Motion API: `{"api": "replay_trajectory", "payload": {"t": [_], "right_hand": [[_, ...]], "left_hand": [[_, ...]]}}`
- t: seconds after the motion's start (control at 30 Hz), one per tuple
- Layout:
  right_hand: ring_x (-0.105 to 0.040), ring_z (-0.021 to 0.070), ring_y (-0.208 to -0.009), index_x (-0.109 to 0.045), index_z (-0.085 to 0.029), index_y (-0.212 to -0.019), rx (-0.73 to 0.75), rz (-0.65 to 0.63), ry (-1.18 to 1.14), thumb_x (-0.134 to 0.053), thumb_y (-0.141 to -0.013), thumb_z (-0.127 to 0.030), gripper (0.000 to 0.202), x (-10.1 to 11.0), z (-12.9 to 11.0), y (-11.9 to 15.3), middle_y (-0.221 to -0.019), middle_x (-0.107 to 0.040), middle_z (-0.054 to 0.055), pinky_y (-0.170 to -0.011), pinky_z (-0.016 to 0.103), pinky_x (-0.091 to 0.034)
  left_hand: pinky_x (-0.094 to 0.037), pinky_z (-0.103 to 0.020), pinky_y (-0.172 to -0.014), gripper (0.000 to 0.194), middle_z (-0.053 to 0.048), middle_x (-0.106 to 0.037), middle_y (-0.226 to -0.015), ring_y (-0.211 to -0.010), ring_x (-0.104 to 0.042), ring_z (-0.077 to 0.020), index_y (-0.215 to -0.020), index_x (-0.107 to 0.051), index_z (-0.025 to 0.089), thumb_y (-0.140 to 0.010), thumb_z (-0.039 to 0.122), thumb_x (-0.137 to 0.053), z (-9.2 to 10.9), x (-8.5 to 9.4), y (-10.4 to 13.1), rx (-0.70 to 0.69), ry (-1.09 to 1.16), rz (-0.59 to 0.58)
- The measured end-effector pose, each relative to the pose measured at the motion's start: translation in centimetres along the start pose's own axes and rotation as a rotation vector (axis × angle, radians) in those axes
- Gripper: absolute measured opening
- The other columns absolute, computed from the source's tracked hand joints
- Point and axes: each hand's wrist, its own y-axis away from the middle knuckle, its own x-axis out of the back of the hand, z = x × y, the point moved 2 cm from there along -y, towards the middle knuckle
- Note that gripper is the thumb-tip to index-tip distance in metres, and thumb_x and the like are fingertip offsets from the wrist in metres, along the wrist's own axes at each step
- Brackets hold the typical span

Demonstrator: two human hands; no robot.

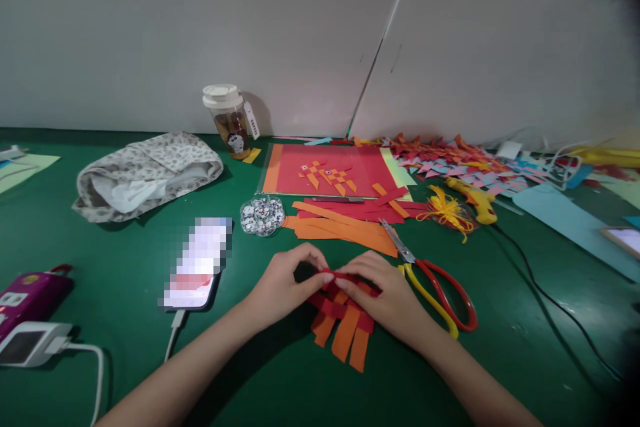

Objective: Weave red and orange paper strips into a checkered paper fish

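Between my two hands is a small weave of red and orange paper strips, its orange ends hanging toward me. My left hand pinches the weave's upper red edge from the left, thumb and finger together. On the other side my right hand grips the same edge, its thumb close to the left thumb. My fingers cover part of the upper weave. Scissors with red and yellow handles lie right beside my right hand. Loose orange strips and red strips are just beyond.
A clear case of googly eyes, a phone on a cable and a patterned cloth bag lie left. A lidded cup stands behind. Woven fish lie on a red sheet. Rightward are yellow string and a glue gun.
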Motion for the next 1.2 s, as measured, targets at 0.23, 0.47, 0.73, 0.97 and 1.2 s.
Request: {"api": "replay_trajectory", "payload": {"t": [0.23,0.47,0.73,0.97,1.2], "right_hand": [[-0.061,0.0165,-0.069,-0.064,-0.021,-0.077,-0.385,0.277,-0.344,-0.064,-0.076,-0.040,0.020,0.9,0.8,0.0,-0.074,-0.066,0.001,-0.062,0.026,-0.048],[-0.059,0.0140,-0.068,-0.059,-0.022,-0.079,-0.403,0.423,-0.560,-0.066,-0.075,-0.040,0.020,0.9,1.7,0.2,-0.073,-0.060,-0.001,-0.057,0.022,-0.048],[-0.064,0.0172,-0.079,-0.058,-0.022,-0.082,-0.257,0.337,-0.388,-0.066,-0.075,-0.033,0.016,0.4,1.3,0.7,-0.084,-0.066,0.002,-0.070,0.028,-0.053],[-0.064,0.0189,-0.089,-0.044,-0.023,-0.086,-0.199,0.157,-0.487,-0.072,-0.070,-0.030,0.033,0.4,0.3,0.1,-0.101,-0.062,0.007,-0.078,0.035,-0.055],[-0.060,0.0211,-0.105,-0.030,-0.026,-0.126,-0.308,-0.068,-0.611,-0.073,-0.069,-0.034,0.072,0.3,0.8,0.3,-0.127,-0.053,0.014,-0.090,0.041,-0.050]], "left_hand": [[-0.039,-0.040,-0.097,0.060,-0.011,-0.047,-0.129,-0.113,-0.052,-0.0231,-0.120,-0.039,0.023,-0.070,0.029,-0.073,-0.7,0.2,-0.1,0.118,0.438,0.073],[-0.049,-0.038,-0.086,0.064,-0.009,-0.061,-0.110,-0.098,-0.062,-0.0220,-0.117,-0.040,0.023,-0.064,0.018,-0.076,-1.2,-1.1,-0.1,0.271,0.610,-0.059],[-0.051,-0.026,-0.069,0.010,-0.002,-0.068,-0.084,-0.077,-0.064,-0.0146,-0.085,-0.061,0.018,-0.077,0.021,-0.064,-0.7,0.4,-0.2,0.065,0.252,0.164],[-0.050,-0.024,-0.066,0.013,-0.002,-0.070,-0.082,-0.075,-0.065,-0.0134,-0.082,-0.066,0.018,-0.078,0.011,-0.056,-0.2,0.0,0.1,-0.053,0.049,0.083],[-0.050,-0.023,-0.069,0.015,-0.002,-0.071,-0.083,-0.077,-0.065,-0.0138,-0.083,-0.067,0.018,-0.078,0.009,-0.056,0.0,-0.2,0.3,-0.059,0.039,0.031]]}}
